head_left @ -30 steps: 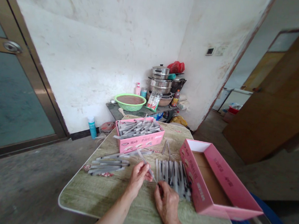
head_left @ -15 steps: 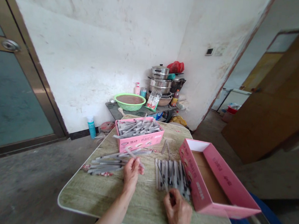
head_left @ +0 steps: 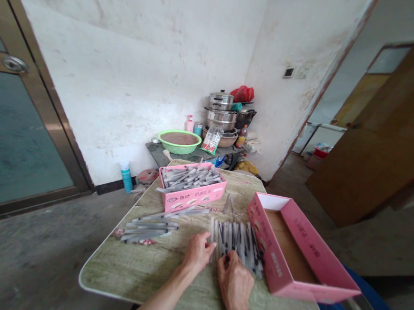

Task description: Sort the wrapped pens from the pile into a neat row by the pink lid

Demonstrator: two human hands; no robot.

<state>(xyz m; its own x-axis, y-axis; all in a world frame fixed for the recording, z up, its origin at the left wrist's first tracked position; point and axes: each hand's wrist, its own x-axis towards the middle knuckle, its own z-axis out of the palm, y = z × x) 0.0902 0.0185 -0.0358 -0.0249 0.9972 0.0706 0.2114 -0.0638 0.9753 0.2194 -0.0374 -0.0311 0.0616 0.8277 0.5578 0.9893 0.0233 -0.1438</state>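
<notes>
- The left hand [head_left: 197, 253] was partly closed, thumb and forefinger set close together on a pale tube [head_left: 212, 224] at the left end of a row; whether it gripped the tube, I couldn't tell.
- The right hand [head_left: 236, 277] was curled in, knuckles up, with a small dark piece [head_left: 226, 259] pinched between thumb and forefinger – too little of it showed to say more.
- Just beyond the right hand lay the row of tubes [head_left: 240, 239], side by side, several with dark ends.
- To the left, well apart from the row, a loose pile of tubes [head_left: 149, 227] lay mostly sideways.
- Beyond that pile stood a small pink box [head_left: 194, 199], heaped to the rim with more tubes at all angles.
- Just right of the row stood a larger pink box [head_left: 274, 256], its brown bottom showing.
- All of this rested on a wood-patterned table [head_left: 140, 269] with a pale edge.
- Farther off, on a dark low surface [head_left: 155, 152], stood a green basin [head_left: 182, 149] and, right of it, stacked metal pots [head_left: 219, 120].
</notes>
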